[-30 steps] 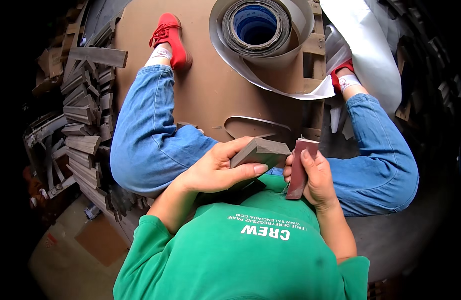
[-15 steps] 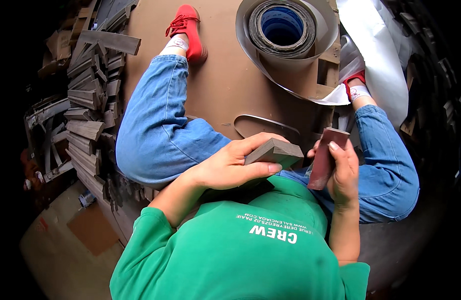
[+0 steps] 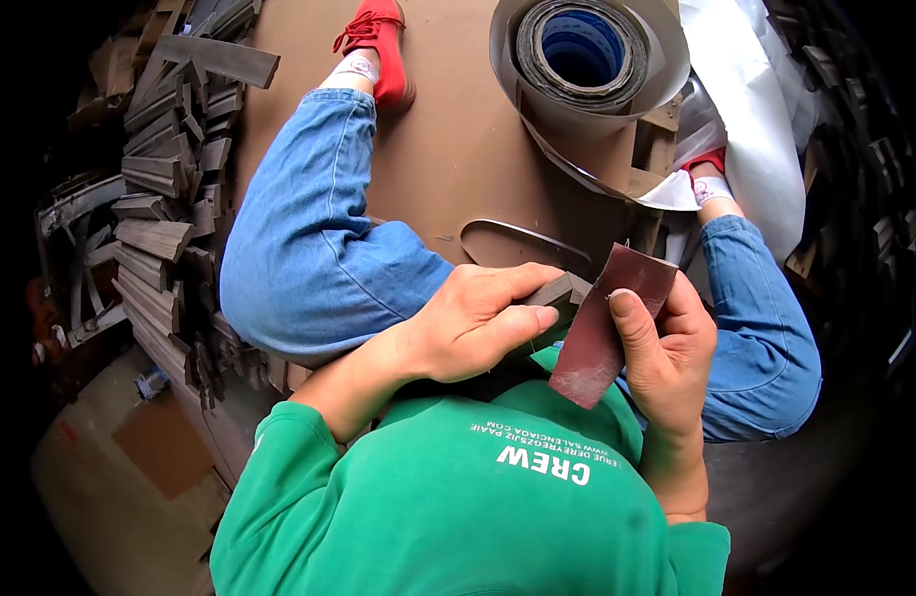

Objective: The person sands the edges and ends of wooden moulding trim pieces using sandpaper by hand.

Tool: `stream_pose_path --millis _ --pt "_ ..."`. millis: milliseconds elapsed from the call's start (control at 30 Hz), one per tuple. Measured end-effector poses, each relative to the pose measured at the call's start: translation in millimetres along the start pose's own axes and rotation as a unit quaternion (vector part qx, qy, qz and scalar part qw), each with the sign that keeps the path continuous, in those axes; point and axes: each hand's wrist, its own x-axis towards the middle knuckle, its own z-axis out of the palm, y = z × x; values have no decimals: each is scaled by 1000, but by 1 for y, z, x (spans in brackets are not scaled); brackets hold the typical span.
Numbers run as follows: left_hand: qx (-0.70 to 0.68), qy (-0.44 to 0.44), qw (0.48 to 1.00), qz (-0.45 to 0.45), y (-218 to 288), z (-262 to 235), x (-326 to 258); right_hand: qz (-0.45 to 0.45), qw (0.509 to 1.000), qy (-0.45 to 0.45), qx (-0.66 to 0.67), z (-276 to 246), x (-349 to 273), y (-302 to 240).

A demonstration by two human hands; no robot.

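Note:
My left hand [image 3: 473, 323] is closed round a grey wooden moulding piece [image 3: 557, 290], whose end pokes out past the thumb and fingers above my lap. Most of that piece is hidden by the hand and by what lies in front of it. Close on the right, my right hand [image 3: 671, 348] grips a strip of dark red sandpaper [image 3: 595, 343], with the thumb pressed on its face and the fingers behind. Pale dust marks the strip's lower end. The sandpaper overlaps the end of the moulding in view; whether they touch I cannot tell.
Piles of grey moulding offcuts [image 3: 155, 238] lie on the left, with more dark pieces [image 3: 855, 149] at the far right. A large roll of sheet material [image 3: 666, 60] stands ahead on a brown board [image 3: 448, 119]. White plastic sheeting [image 3: 761, 129] drapes beside my right foot.
The sandpaper has moved left toward the moulding and turned its broad face more into view. My left hand has rolled over, hiding more of the moulding.

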Motion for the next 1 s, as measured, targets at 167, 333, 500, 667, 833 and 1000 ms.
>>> stream_pose_path --millis 167,333,500,667,833,1000 --pt "3 3 1000 13 1 2 0 20 1000 -18 -15 2 1 -6" --pt "35 3 998 46 -3 3 -2 10 995 -12 -94 7 3 -3" --pt "-116 -61 990 -57 -13 2 -3 2 989 -11 -150 8 6 0" --pt "-278 -153 924 -214 3 -6 4 -1 989 -22 -146 9 5 3" --pt "-156 -127 974 -105 -8 2 2 -151 946 -43 -285 -1 10 13" --pt "-135 -124 975 -127 -5 1 3 6 997 3 -80 15 0 16"
